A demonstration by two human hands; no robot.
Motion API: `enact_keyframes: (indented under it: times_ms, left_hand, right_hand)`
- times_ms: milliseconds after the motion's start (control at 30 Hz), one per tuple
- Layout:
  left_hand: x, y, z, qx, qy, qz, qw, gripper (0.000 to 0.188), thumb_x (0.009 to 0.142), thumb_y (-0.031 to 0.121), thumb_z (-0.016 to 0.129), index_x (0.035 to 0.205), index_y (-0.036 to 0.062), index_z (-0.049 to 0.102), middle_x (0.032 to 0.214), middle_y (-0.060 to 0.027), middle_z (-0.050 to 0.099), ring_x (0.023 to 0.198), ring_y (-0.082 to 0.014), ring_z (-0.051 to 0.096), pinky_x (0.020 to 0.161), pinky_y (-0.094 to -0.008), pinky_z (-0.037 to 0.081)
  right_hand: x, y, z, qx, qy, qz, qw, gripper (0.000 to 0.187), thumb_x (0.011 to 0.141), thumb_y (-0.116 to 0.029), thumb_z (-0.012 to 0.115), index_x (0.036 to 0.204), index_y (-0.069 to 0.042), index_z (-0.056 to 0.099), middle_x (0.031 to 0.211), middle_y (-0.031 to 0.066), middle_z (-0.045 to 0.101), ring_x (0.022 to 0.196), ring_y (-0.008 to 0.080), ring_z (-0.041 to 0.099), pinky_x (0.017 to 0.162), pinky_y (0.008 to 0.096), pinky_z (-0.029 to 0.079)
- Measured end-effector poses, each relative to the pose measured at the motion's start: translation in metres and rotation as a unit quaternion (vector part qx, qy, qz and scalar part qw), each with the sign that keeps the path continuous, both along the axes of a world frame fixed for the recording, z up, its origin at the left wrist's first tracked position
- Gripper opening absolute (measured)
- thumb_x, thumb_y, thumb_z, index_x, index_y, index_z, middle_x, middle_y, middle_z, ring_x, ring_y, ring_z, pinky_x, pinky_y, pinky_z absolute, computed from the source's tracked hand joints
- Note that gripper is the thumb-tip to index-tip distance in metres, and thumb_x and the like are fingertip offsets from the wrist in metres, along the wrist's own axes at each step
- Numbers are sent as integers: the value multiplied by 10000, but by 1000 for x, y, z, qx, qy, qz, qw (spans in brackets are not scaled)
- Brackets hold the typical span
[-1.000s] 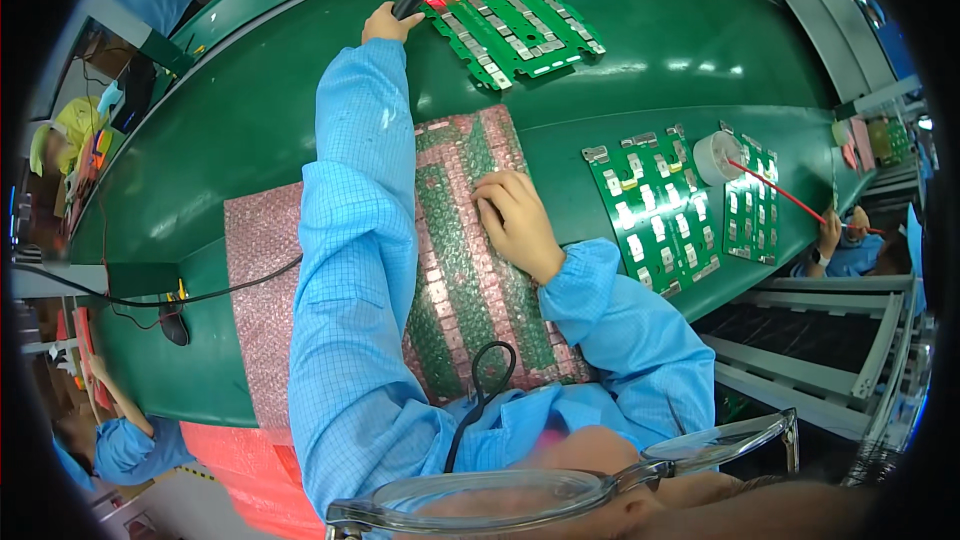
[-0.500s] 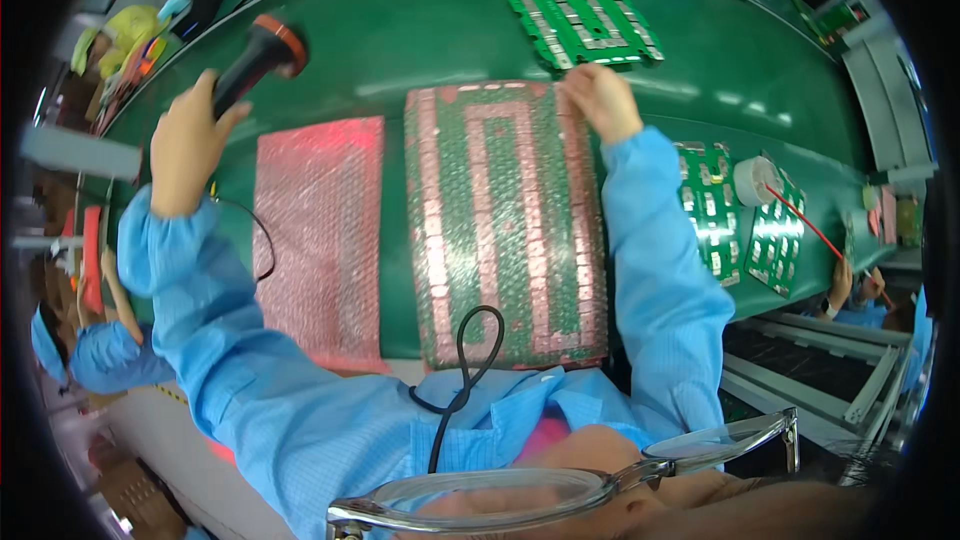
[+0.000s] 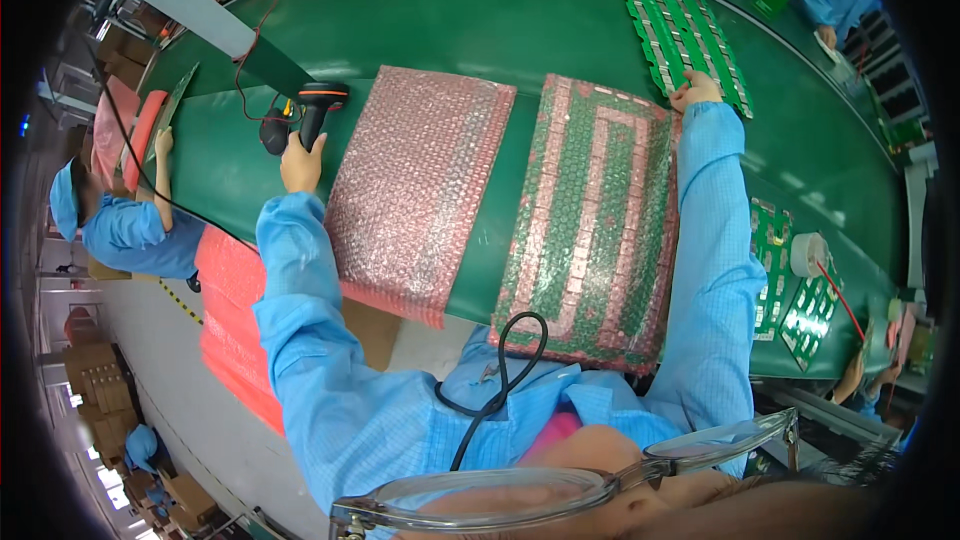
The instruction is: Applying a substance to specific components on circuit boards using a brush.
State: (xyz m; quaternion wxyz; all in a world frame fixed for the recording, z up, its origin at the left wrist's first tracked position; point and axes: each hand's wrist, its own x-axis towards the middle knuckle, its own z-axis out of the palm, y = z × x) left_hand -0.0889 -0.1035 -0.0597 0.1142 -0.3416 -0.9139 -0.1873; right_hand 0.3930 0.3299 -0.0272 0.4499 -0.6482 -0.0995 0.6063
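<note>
A black and orange barcode scanner (image 3: 316,108) stands with its head up, and my left hand (image 3: 300,164) is closed round the lower part of its handle. My right hand (image 3: 698,91) has its fingers pinched together at the upper right corner of a pink bubble-wrap bag (image 3: 590,230). Through that bag show a green circuit board and its rows of pale strips. Left of it lies a second pink bubble-wrap bag (image 3: 420,175), flat on the green work surface. A bare green circuit board panel (image 3: 685,35) lies just beyond my right hand.
A grey post (image 3: 190,10) rises beside the scanner, near a black and yellow device (image 3: 276,128). Smaller circuit boards (image 3: 768,270) and a white tape roll (image 3: 808,254) lie at right. Pink wrap (image 3: 235,325) hangs left of my arm. Co-workers (image 3: 135,230) are nearby.
The view has swung left, so the bags appear farther right. My left hand has brought the scanner beside the post and turned it upright. Red light on the left bag is gone.
</note>
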Motion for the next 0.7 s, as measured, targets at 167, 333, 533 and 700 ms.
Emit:
enact_keyframes:
  times_ms: [167,333,533,700]
  left_hand:
    - [-5,6,-4,-30,70,29,997,505,815,439,622,1082,23,519,989,-206,588,935,-387,558,740,-456,462]
    - [74,22,42,28,201,-194,960,514,780,374,658,1104,6,506,988,-188,538,932,-377,504,772,-488,429]
    - [239,13,42,-88,13,-371,924,443,798,252,644,1108,-29,499,1066,-211,519,971,-392,503,816,-445,444]
    - [215,15,16,-85,32,-386,918,231,730,25,524,949,-27,473,968,-227,521,925,-396,524,674,-452,474]
  right_hand:
    - [7,41,-48,14,-49,56,997,166,823,-109,642,914,-78,507,729,56,382,561,152,339,452,312,269]
    - [20,86,-99,277,-383,302,828,204,761,-155,712,899,-51,603,785,93,538,609,207,487,508,364,375]
    - [7,6,-10,320,-654,356,586,130,768,-25,646,865,45,595,896,132,583,781,259,587,731,429,522]
    - [11,-58,81,354,4,-72,932,98,740,82,620,815,92,558,868,157,577,827,284,592,734,420,537]
